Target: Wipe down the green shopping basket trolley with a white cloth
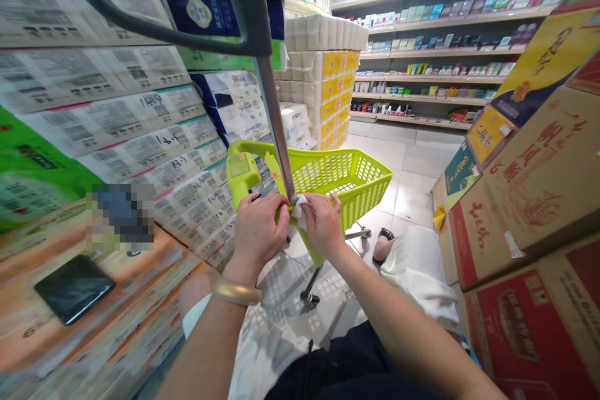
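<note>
A yellow-green shopping cart [365, 184] with a perforated basket stands in front of me. Its grey metal pole [272, 106] rises to a dark handle [187, 40] at the top. My right hand [323, 222] pinches a white wipe [300, 209] against the foot of the pole, where it meets the green frame. My left hand [262, 225], with a gold bangle [237, 292] on its wrist, is closed at the frame just left of the pole. Its fingertips are partly hidden behind the hand.
Stacked tissue packs [164, 137] rise on the left. A black phone [75, 287] lies on an orange pack, near a blurred-out item [122, 212]. Cardboard cartons [529, 194] line the right. Product shelves [450, 31] fill the back. Cart wheels [309, 297] rest on the tiled floor.
</note>
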`<state>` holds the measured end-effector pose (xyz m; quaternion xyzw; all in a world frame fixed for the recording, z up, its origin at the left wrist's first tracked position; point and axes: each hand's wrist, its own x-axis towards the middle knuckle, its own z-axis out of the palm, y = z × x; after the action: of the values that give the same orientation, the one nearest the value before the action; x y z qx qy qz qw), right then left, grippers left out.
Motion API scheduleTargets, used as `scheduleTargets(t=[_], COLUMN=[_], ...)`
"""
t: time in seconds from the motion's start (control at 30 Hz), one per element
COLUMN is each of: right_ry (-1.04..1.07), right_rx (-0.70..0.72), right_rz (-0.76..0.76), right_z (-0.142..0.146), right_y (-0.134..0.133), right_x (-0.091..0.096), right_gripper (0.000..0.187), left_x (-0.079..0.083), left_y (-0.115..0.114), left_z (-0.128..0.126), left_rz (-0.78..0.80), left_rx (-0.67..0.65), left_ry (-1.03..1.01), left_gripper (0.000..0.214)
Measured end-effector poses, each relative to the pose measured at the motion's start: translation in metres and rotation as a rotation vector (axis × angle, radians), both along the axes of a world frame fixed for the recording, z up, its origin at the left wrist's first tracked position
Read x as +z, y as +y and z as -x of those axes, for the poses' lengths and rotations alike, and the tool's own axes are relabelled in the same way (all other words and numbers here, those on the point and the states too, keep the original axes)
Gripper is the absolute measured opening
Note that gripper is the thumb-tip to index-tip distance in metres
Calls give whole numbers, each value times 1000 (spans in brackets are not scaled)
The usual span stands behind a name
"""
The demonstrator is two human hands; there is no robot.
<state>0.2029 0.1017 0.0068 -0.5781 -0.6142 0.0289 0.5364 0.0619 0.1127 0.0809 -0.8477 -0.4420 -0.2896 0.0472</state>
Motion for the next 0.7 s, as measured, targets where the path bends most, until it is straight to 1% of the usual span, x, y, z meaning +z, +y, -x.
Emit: scheduleTargets(t=[0.13,0.23,0.3,0.43,0.5,0.6,0.7], right_ry=[21,58,65,31,11,-22,10], right_rx=[-114,-176,-170,-63,-37,-35,-121], right_rz=[33,63,50,-3,-3,12,53], right_z=[-25,-29,-19,7,11,0,-22], right_y=[6,10,10,6,4,5,11], right_x=[-12,-13,-8,4,5,-2,-13], right_gripper=[25,26,26,21,21,22,21], left_x=[-1,-1,-2,-2,-3,-3,-4], left_y=[0,1,1,1,1,0,1], left_z=[1,0,-1,-1,0,1,1], left_rz=[1,-9,-12,-8,-9,-13,-17], left_rx=[-8,-3,1,10,7,-2,-8], left_ry=[-9,-7,-4,-5,-8,-12,-12], left_gripper=[28,26,25,23,23,22,21])
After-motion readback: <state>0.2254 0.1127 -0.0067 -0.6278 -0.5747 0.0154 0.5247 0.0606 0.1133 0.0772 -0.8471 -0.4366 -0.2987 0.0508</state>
